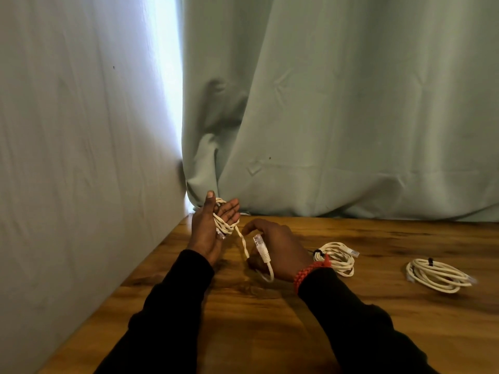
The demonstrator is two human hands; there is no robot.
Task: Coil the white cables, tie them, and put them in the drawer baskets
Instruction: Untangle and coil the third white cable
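A white cable is wound in several loops around my left hand, whose fingers are straight and raised above the table's far left corner. The cable's free end runs down to my right hand, which grips it near the clear plug. Two coiled white cables lie on the wooden table: one just right of my right wrist, tied with a black tie, and another further right, also with a black tie.
A pale green curtain hangs behind the table's far edge. A grey-white fabric wall lines the table's left side. No drawer or basket is in view.
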